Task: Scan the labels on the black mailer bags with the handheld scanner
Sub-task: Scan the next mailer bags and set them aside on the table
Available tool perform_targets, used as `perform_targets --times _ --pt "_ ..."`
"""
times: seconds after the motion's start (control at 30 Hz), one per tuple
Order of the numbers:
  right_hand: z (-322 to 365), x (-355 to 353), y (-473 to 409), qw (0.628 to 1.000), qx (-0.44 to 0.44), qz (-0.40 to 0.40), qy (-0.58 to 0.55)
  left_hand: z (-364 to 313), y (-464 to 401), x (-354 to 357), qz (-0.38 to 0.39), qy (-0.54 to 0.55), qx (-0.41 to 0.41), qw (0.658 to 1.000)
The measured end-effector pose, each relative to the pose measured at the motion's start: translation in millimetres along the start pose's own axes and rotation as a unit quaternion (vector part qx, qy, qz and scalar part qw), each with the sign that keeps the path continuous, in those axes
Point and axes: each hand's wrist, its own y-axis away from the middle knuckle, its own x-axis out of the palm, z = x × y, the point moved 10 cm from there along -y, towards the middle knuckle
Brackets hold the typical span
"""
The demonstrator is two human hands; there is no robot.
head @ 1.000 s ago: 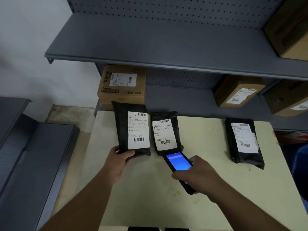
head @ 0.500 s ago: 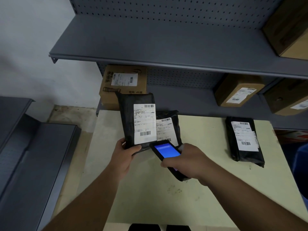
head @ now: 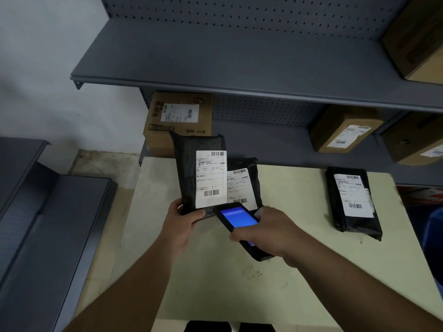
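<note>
On the pale table (head: 275, 295) near the middle of the view, a person is busy with three black bags. Their left hand (head: 181, 226) holds the first bag (head: 189, 173) up on end by its bottom edge, with the thumb in front and the fingers clamped behind. Its white label (head: 211, 179) faces the person. Their right hand (head: 271, 233) is wrapped tight around the scanner (head: 236, 218), fingers closed on its body. The blue screen is lit, and the top end of the scanner points up at the barcode low on that label, just below it.

A second bag (head: 247, 183) lies flat on the table, partly hidden behind the first one, at about 1 o'clock from the scanner. A third bag (head: 352, 202) lies well apart at 3 o'clock, label up.

It looks like the first bag is the one being scanned right now. The pictures do not show if any bag has beeped or been read, so it is hard to tell what is done. The third bag looks untouched and likely waits its turn. Brown boxes (head: 178, 121) sit on the grey shelf (head: 239, 68) at 12 o'clock.
</note>
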Motion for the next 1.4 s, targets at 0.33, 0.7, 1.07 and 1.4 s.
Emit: perform_targets --times 0.33,0.7,1.07,1.4 --pt "-8 -7 -3 1.0 0.007 -0.005 -0.015 -1 0 10 -0.001 0.009 -0.003 1.0" --pt "-42 -46 -3 0.997 0.019 -0.036 -0.064 13 2 65 0.017 -0.013 -0.024 0.999" --pt "-106 -95 -3 0.991 0.042 -0.06 -0.115 67 14 153 0.058 -0.045 -0.088 0.993" --pt "-161 -145 -11 0.983 0.049 -0.088 -0.154 109 25 226 0.072 -0.101 -0.12 0.985"
